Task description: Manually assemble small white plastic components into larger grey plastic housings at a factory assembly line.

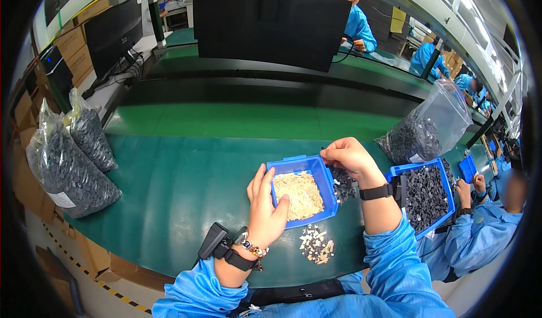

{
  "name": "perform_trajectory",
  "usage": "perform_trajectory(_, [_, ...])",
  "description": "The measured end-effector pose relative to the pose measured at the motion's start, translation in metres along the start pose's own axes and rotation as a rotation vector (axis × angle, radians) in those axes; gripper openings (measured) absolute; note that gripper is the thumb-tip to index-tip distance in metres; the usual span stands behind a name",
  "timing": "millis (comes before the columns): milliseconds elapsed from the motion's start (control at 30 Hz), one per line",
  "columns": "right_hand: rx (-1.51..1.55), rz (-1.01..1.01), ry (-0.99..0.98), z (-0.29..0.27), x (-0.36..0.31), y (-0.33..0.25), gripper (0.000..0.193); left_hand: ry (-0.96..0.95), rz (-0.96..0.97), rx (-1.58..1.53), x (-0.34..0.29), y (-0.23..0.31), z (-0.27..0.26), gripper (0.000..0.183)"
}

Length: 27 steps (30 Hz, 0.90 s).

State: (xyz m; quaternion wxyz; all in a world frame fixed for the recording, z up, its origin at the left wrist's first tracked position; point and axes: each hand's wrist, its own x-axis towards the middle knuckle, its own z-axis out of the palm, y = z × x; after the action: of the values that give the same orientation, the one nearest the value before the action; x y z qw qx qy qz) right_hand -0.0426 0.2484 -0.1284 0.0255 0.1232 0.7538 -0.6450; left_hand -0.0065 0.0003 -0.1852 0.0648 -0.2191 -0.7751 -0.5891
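Bin on tabletop | we are straddling its wall, left hand grip apart | we are pinching right hand grip together, content unclear | we are partly hiding black pieces

The tray is showing blue, its chips are looking cream, the desk is appearing green, the floor tape is bearing yellow-black stripes.

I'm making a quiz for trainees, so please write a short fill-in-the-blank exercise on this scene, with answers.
1. The bin beside the left hand is coloured ____.
2. Pale flat pieces lie ____ that bin.
3. A small mixed pile lies on the ____ tabletop.
4. Dark pieces show through ____ clear bags.

Missing words: blue; inside; green; three.
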Motion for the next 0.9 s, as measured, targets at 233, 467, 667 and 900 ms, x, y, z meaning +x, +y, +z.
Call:
perform_trajectory(233, [0.045,-0.002,0.013,0.001,0.002,0.005,0.014,0.002,-0.001,0.017,0.001,0.001,0.000,0.062])
perform_trajectory(467, [0.113,0.004,0.031,0.005,0.000,0.008,0.015,-0.001,0.003,0.020,0.003,-0.001,0.001,0.063])
perform_trajectory(667, [0.100,-0.027,0.052,0.008,-0.007,0.007,0.020,0.007,0.006,0.035,-0.002,-0.004,0.000,0.064])
perform_trajectory(900, [0.085,-0.338,0.218,-0.007,-0.049,-0.028,0.019,-0.010,0.022,0.022,-0.001,-0.012,0.003,0.063])
